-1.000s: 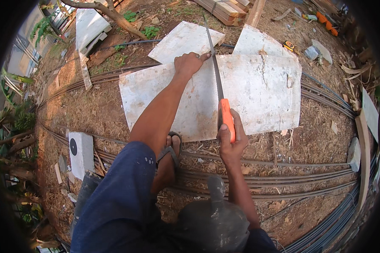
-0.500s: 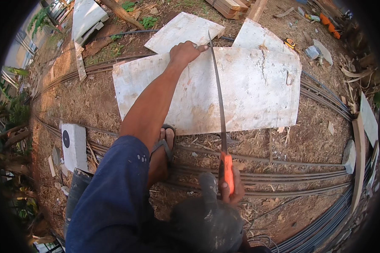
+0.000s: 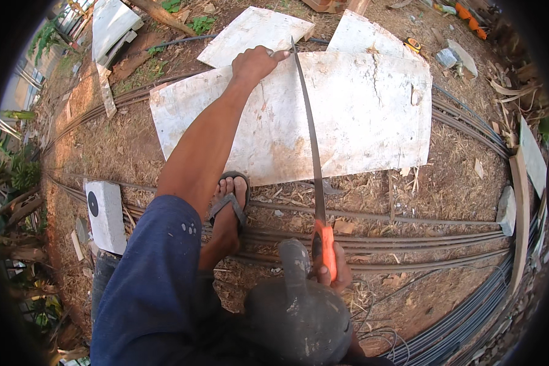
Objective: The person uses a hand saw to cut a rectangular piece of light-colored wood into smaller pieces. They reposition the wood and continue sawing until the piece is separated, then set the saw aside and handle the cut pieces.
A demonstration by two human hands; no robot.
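My right hand [image 3: 340, 271] is closed round the orange handle [image 3: 327, 251] of a handsaw, low in the picture. The saw's long, narrow blade [image 3: 312, 131] runs away from me across a white, stained board [image 3: 366, 116], its tip at the board's far edge. My left hand [image 3: 255, 64] grips that far edge left of the blade, fingers curled over it and thumb stretched toward the saw tip. My sandalled foot [image 3: 230, 198] is beside the board's near edge. A dark, scuffed, rounded thing [image 3: 299, 317] hides most of my right forearm.
Two more white boards [image 3: 256, 36] [image 3: 372, 36] lie behind the sawn one. A tape measure [image 3: 413, 44] rests at the far right. Bundled metal rods [image 3: 384, 244] cross the dirt. A pale block [image 3: 105, 216] stands at left, dark cables [image 3: 451, 332] at lower right.
The whole view has shifted a little, so board, saw and hands sit slightly higher and further left. More of my sandalled foot shows. Both hands keep their grips.
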